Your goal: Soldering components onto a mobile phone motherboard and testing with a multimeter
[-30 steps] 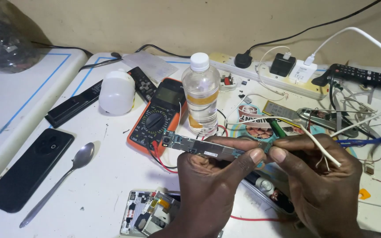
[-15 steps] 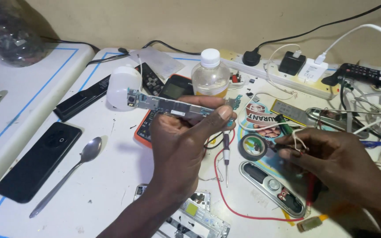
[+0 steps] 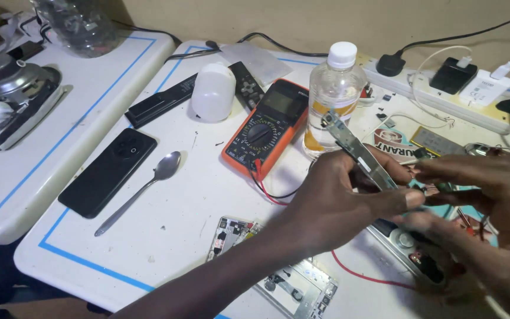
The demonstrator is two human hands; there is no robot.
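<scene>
One black phone (image 3: 107, 172), one spoon (image 3: 140, 190), one meter (image 3: 267, 125), one bottle (image 3: 333, 97). The left hand (image 3: 340, 198) pinches a narrow circuit board (image 3: 355, 150), tilted above the table. The right hand (image 3: 491, 218), partly cut off, closes on something small, unclear.

Two hands are in view, a left hand (image 3: 349, 204) and a right hand (image 3: 485, 207), and between them they share one narrow circuit board (image 3: 355, 147). One clear bottle (image 3: 333, 97) with a white cap stands on the table. There is one orange meter (image 3: 270, 124), one spoon (image 3: 140, 190), one black phone (image 3: 108, 171) lying flat, one white bulb (image 3: 212, 93), and two black remotes (image 3: 162, 105) (image 3: 247, 85). One white power strip (image 3: 444, 97) carries three plugs. One opened phone frame (image 3: 290, 280) lies near the table's front edge.
</scene>
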